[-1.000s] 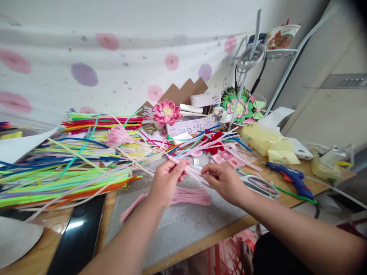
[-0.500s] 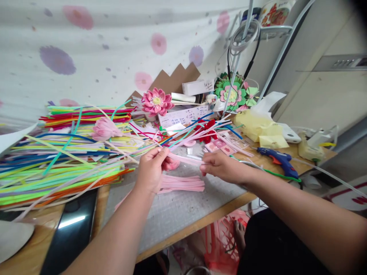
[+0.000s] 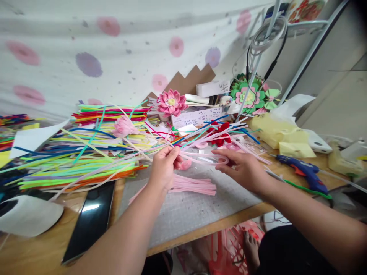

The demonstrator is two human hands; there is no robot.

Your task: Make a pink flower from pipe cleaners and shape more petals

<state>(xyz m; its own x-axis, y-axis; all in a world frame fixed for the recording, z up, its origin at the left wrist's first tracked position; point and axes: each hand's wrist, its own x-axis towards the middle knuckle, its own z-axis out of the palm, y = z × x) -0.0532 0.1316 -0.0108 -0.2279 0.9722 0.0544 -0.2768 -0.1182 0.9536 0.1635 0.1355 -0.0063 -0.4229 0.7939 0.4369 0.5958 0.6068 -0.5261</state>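
Observation:
My left hand (image 3: 165,165) pinches a pale pink pipe cleaner (image 3: 195,156) between thumb and fingers above the grey cutting mat (image 3: 177,217). The pipe cleaner is bent into a long, narrow loop. At its rounded right end, my right hand (image 3: 239,167) has its fingers and thumb around the curve, slightly parted. Below the hands lies a bundle of pink pipe cleaners (image 3: 195,185), partly hidden by my left wrist. A curled pink piece (image 3: 185,165) shows just beside my left fingers; whether they touch it I cannot tell.
Piles of coloured pipe cleaners (image 3: 86,147) cover the left side. A blue glue gun (image 3: 308,173) lies at the right. Behind stand a pink flower (image 3: 172,102) and a red one (image 3: 220,133). A dark phone-like panel (image 3: 91,217) and a white roll (image 3: 31,215) sit front left.
The pink strip, held flat and close together before, now shows as an opened loop. My right fingers have spread around its end. The view has swung left.

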